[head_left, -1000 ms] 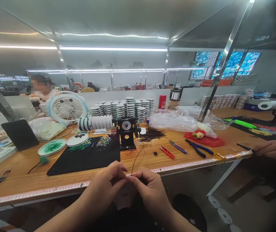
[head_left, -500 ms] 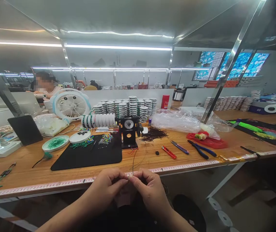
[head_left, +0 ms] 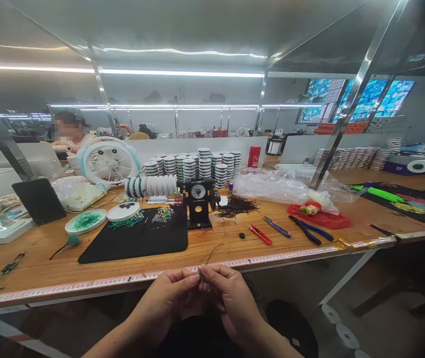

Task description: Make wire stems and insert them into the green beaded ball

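My left hand (head_left: 169, 303) and my right hand (head_left: 227, 301) meet just below the front edge of the wooden table (head_left: 48, 258). Both pinch a thin dark wire (head_left: 212, 251) at their fingertips. A tiny green bead (head_left: 199, 272) sits where the fingertips touch. The wire curves up and to the right over the table edge. Behind it stand a black mat (head_left: 137, 238) with coloured beads and a black gauge device (head_left: 198, 202).
Red clippers (head_left: 260, 234), scissors (head_left: 276, 226) and blue pliers (head_left: 311, 231) lie right of the device. Stacked wire spools (head_left: 193, 166), a small fan (head_left: 108, 161), a green bead dish (head_left: 85, 221) and plastic bags (head_left: 272, 186) sit further back. A person sits at far left (head_left: 68, 132).
My hands have dropped slightly lower below the table edge. The wire, upright before, now bends over to the right. A co-worker's hand at the right edge is gone.
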### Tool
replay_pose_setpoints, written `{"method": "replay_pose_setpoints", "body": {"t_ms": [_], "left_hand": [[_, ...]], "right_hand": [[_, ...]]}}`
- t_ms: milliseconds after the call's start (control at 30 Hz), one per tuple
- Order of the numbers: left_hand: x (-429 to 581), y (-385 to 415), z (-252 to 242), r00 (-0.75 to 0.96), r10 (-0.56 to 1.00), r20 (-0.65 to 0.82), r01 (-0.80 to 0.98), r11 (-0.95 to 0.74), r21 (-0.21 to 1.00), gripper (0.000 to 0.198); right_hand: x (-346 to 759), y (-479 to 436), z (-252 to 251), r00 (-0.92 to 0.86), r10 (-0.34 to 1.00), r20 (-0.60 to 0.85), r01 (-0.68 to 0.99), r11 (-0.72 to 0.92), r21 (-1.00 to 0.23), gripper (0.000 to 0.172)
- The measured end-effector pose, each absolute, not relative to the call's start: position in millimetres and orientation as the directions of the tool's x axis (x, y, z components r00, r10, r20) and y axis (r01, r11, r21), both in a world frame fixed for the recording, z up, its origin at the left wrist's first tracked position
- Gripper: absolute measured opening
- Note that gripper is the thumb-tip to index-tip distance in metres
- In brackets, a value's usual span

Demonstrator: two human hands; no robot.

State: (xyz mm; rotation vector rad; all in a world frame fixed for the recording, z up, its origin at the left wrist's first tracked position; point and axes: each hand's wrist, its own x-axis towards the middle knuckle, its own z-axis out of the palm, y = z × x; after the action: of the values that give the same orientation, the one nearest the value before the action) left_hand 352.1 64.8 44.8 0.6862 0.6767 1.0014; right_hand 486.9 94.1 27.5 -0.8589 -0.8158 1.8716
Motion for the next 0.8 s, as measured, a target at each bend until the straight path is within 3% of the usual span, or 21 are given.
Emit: {"method": "replay_pose_setpoints", "body": {"t_ms": [300,533,800], "left_hand": [[348.0,66.8,33.1,0.319,0.899,-0.300,-0.433,0.420,0.797,0.017],[346.7,64.2,26.3,0.291,0.914,-0.282,-0.450,0.391,0.803,0.018],[342.6,62.6,16.2,0.286,0.911,-0.296,-0.452,0.401,0.797,0.016]], "right_hand": [[485.0,93.3,22.4,-0.380,0.897,-0.224,-0.389,-0.375,-0.841,0.034],[485.2,88.9,29.1,-0.269,0.962,0.048,-0.153,0.006,-0.988,0.026],[476.6,83.2,21.2,-0.230,0.966,0.120,0.011,0.126,-0.992,0.027]]}}
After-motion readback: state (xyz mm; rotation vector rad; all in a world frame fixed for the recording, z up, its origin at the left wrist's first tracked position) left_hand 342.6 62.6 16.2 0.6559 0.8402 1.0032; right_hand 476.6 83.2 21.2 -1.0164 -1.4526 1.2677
